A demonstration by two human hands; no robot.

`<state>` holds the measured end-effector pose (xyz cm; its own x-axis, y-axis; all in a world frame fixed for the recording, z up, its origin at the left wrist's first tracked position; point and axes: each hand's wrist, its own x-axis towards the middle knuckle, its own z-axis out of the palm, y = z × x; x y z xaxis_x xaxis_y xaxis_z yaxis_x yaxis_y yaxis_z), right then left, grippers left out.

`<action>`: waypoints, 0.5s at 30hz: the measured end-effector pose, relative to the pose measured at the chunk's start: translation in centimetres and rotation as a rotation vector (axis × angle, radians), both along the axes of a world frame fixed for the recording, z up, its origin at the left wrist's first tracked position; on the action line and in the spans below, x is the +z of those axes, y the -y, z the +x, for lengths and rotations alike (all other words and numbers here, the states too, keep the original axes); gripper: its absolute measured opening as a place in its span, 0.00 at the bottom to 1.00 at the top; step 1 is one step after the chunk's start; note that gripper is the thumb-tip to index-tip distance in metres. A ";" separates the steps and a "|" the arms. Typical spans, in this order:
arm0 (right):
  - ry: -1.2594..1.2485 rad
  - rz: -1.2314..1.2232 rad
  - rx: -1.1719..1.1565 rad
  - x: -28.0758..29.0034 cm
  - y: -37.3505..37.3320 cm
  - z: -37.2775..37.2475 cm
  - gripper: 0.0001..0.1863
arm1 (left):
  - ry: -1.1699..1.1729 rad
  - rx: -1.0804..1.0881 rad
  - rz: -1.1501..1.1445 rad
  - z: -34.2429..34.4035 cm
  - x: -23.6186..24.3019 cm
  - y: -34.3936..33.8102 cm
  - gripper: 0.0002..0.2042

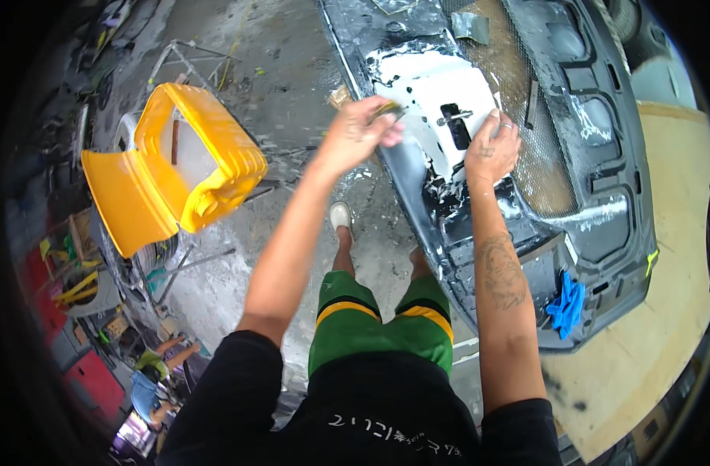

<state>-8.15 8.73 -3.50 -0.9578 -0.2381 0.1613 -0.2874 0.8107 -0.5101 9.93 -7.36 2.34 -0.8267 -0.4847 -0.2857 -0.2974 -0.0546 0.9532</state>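
A large black moulded panel (603, 175) with a mesh strip lies before me. On its left part is a white coated area (428, 74), glossy and ragged at its edges, around a dark cut-out with a small metal bar (453, 116) across it. My left hand (359, 136) is raised over the panel's left edge, fingers pinched on a small dark, yellowish-edged flat piece (387, 110); motion blurs it. My right hand (493, 149) rests at the right edge of the white area, fingers lying against it and apparently holding nothing.
A yellow plastic jerrycan (250, 155), cut open with its flap folded out, stands at left with a brown stick (175, 142) inside. A blue glove (568, 304) lies on the panel's near end. Beneath is a wooden board (669, 233). Another person (149, 384) is at lower left.
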 end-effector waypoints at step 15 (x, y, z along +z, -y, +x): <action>0.154 -0.068 1.306 4.0 -4.8 8.9 0.33 | 0.143 0.912 0.107 14.5 -5.2 -11.8 0.18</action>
<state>0.79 13.56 0.49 -0.0395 -0.9919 0.1205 -0.7700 -0.0467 -0.6363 24.42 4.43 -2.86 -0.0919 -0.8951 -0.4363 -0.2101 -0.4108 0.8872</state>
